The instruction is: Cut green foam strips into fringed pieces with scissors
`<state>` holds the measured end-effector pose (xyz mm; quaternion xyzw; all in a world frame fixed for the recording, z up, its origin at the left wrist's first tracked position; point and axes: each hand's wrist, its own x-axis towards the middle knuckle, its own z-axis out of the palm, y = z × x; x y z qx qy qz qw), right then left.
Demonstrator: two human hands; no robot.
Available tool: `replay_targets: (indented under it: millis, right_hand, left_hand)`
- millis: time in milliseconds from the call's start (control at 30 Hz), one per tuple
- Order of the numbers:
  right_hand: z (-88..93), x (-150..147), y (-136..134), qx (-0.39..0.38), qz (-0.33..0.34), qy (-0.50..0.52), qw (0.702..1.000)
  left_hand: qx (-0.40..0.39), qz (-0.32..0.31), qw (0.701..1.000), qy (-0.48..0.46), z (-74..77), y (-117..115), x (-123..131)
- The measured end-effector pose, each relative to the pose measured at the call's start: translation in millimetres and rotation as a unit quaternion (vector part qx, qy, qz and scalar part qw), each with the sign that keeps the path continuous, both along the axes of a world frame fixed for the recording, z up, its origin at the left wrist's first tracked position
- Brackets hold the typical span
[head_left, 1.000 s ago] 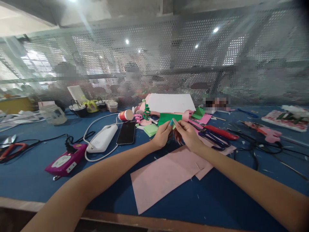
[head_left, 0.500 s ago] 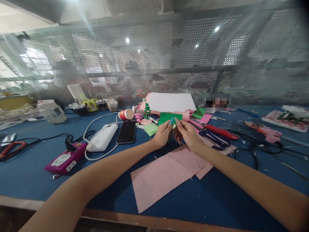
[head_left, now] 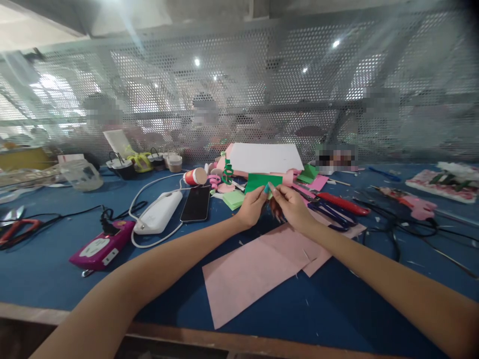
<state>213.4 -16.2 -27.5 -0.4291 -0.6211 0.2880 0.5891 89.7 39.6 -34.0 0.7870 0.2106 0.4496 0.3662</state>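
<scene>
Thumbs nearly tip to tip above the blue bench (head_left: 179, 299), and it's left hand (head_left: 251, 207) meeting right hand (head_left: 293, 207), fingers drawn closed in a pinch around a pale green piece (head_left: 270, 196), mostly hidden! Both hands on it, presumably because something so small needs steadying from two sides. Just beyond sits a dark green sheet (head_left: 264, 179); nearer, a pink sheet (head_left: 254, 276) lies flat. Red-handled tool (head_left: 344, 203) and blue-handled pliers (head_left: 333, 215) rest beside the right hand, probably for easy reach. Over left, the phone (head_left: 195, 204) and purple socket box (head_left: 101, 252) lie apart, perhaps keeping cables clear.
</scene>
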Motion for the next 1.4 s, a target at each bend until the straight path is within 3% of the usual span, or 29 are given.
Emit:
replay_targets:
  millis: [367,733,1000,1167,1400]
  right_hand:
    - [-1.4,-1.6,0.2,-0.008,0.000,0.010,1.000]
    - [5.0,-1.3,-3.9,-0.025,0.008,0.014,1.000]
    - [3.0,-3.8,-3.0,-0.057,0.046,0.106,0.992]
    - [4.0,-2.5,-5.9,-0.012,0.025,0.022,0.999]
    - [0.4,0.3,-5.2,0.012,0.017,-0.021,1.000]
  left_hand:
    - [-0.052,-0.043,0.995,-0.067,-3.2,1.5,2.9]
    - [-0.059,-0.042,0.996,-0.047,-2.8,1.1,2.1]
    - [-0.137,-0.067,0.986,-0.071,-2.0,3.3,5.2]
    - [-0.086,-0.048,0.992,-0.077,0.3,0.3,3.0]
    - [-0.056,-0.028,0.997,-0.053,2.3,-2.1,2.1]
